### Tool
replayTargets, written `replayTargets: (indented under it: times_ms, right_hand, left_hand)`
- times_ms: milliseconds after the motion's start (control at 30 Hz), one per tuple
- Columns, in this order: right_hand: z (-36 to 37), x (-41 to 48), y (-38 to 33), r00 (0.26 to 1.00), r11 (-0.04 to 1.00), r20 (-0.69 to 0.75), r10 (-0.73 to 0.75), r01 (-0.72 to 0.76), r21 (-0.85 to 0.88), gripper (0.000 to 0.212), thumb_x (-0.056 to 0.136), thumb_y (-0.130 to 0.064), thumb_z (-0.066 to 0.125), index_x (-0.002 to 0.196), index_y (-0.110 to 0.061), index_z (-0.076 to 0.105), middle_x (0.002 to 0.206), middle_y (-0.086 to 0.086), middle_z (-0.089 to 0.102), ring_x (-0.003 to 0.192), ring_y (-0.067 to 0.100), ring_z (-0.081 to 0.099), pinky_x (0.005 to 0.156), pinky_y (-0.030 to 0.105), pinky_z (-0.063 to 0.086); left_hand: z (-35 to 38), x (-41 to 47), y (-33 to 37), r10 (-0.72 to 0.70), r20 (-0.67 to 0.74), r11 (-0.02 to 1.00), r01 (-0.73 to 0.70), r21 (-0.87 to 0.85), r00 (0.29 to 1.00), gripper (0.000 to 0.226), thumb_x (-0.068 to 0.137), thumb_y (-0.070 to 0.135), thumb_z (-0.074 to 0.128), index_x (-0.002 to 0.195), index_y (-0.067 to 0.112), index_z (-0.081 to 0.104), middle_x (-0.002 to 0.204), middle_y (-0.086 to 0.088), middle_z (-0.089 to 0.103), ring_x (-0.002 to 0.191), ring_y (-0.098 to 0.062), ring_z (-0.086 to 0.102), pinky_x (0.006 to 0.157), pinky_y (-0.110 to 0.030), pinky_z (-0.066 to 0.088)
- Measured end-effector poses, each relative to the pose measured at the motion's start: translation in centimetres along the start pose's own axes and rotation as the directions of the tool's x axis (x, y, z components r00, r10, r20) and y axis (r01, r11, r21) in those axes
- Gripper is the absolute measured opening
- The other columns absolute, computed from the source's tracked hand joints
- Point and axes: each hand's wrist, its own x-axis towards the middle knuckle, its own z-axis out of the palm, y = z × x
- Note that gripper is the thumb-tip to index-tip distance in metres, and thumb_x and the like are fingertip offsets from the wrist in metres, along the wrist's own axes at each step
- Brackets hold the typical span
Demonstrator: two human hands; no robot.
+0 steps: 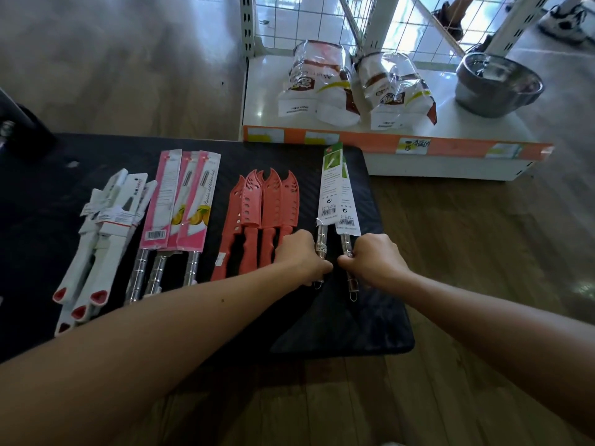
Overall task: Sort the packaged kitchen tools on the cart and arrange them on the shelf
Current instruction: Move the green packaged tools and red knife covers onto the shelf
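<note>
— What is each grip doing?
— The left grip (302, 254) is curled narrow round the metal handle of the left green-carded knife (329, 194). The right grip (375, 259) pinches the handle of the right green-carded knife (349, 214), thumb on top. The two grips are close together.
— Where do those knives lie?
— Flat on the black surface (370, 323), near its right edge, side by side with their cards overlapping and their blade ends toward the shelf (467, 169).
— What crowds them?
— Just to the left, the left grip hides the lower handle of the nearest of the orange-sheathed knives (267, 207). Farther left lie three pink-carded knives (180, 204), then a pile of white-handled knives (103, 239) with red butts.
— And on the shelf?
— It stands beyond the far edge of the surface, a low white board with an orange price strip (450, 149) along its front. Two bags (322, 85) lie in the middle, a steel bowl (497, 82) sits to their right, and a wire grid (318, 17) stands behind. Wooden floor (483, 252) lies around it.
</note>
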Motion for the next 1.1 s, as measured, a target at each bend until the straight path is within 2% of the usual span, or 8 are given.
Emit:
replayTargets:
  times_ms: [133,300,433,533,667,800,933,1100]
  right_hand:
    - [-1.2,0.7,-0.4,0.999,0.997,-0.048,-0.009,0.013,0.070,0.030,0.085,-0.028,0.062,0.064,-0.006,0.058,0.061,0.001,0.054,0.057,0.014,0.054,0.047,0.023,0.040]
    - [-3.7,1.7,-0.6,0.989,0.996,-0.151,0.005,0.009,0.092,0.030,0.088,-0.026,0.059,0.064,-0.008,0.058,0.058,-0.003,0.050,0.051,0.005,0.045,0.042,0.016,0.028]
    - [-6.8,1.4,-1.6,0.980,0.980,-0.197,0.030,0.011,0.201,0.027,0.088,-0.028,0.059,0.068,-0.010,0.057,0.062,-0.006,0.050,0.055,0.003,0.045,0.046,0.017,0.032]
    - [-10.5,0.0,-3.8,0.978,0.967,-0.206,0.012,0.041,0.250,0.025,0.088,-0.030,0.059,0.070,-0.012,0.056,0.064,-0.007,0.051,0.056,0.001,0.045,0.045,0.014,0.031]
    - [-18.7,-4.1,-8.0,0.987,0.932,-0.159,-0.016,0.072,0.354,0.021,0.089,-0.028,0.059,0.072,-0.017,0.052,0.063,-0.011,0.049,0.054,-0.002,0.046,0.046,0.001,0.037]
    - [-29.7,-9.4,-12.0,0.981,0.936,-0.195,-0.004,0.072,0.345,0.025,0.087,-0.030,0.061,0.072,-0.010,0.058,0.060,-0.005,0.055,0.056,0.009,0.051,0.052,0.014,0.039]
    - [-41.5,-15.2,-15.7,0.977,0.906,-0.214,0.002,0.088,0.414,0.028,0.087,-0.030,0.061,0.075,-0.005,0.061,0.064,0.002,0.061,0.062,0.016,0.057,0.062,0.026,0.046]
    - [-53.5,-21.5,-18.4,0.978,0.857,-0.210,0.000,0.108,0.503,0.023,0.086,-0.030,0.062,0.074,-0.011,0.062,0.062,-0.007,0.058,0.057,0.004,0.051,0.057,0.009,0.041]
  left_hand:
    - [-1.1,0.2,0.3,-0.006,0.029,0.995,0.009,-0.104,1.000,0.019,0.077,0.013,0.072,0.090,0.003,0.063,0.086,-0.014,0.068,0.080,-0.028,0.070,0.069,-0.041,0.059]
    - [-3.5,0.9,1.4,-0.011,0.029,0.992,0.015,-0.127,1.000,0.020,0.081,0.012,0.069,0.096,0.000,0.062,0.087,-0.012,0.064,0.080,-0.025,0.068,0.068,-0.037,0.060]
    - [-6.1,0.3,3.8,0.010,0.016,0.986,-0.007,-0.168,1.000,0.016,0.081,0.012,0.067,0.092,0.001,0.065,0.087,-0.014,0.070,0.079,-0.027,0.070,0.069,-0.042,0.059]
    - [-9.2,-2.1,7.1,0.033,-0.009,0.978,-0.034,-0.206,0.999,0.014,0.081,0.014,0.067,0.093,0.007,0.066,0.083,-0.008,0.070,0.076,-0.021,0.069,0.070,-0.038,0.059]
    - [-15.2,-8.3,13.5,0.075,-0.046,0.980,-0.082,-0.181,0.996,0.025,0.082,0.018,0.067,0.106,0.015,0.063,0.084,0.008,0.063,0.077,-0.007,0.062,0.071,-0.023,0.053]
    - [-22.3,-15.6,21.0,0.046,-0.039,0.953,-0.056,-0.299,0.998,0.021,0.081,0.016,0.068,0.102,0.017,0.065,0.074,0.008,0.064,0.072,-0.010,0.065,0.069,-0.030,0.059]
    - [-29.6,-23.3,29.5,0.050,-0.078,0.944,-0.072,-0.322,0.996,0.020,0.079,0.018,0.068,0.079,0.036,0.061,0.076,0.005,0.067,0.078,-0.018,0.068,0.076,-0.043,0.058]
    - [-35.8,-31.5,39.3,0.078,-0.074,0.923,-0.100,-0.372,0.994,0.021,0.082,0.017,0.067,0.097,0.030,0.063,0.073,0.012,0.063,0.065,-0.005,0.064,0.068,-0.030,0.059]
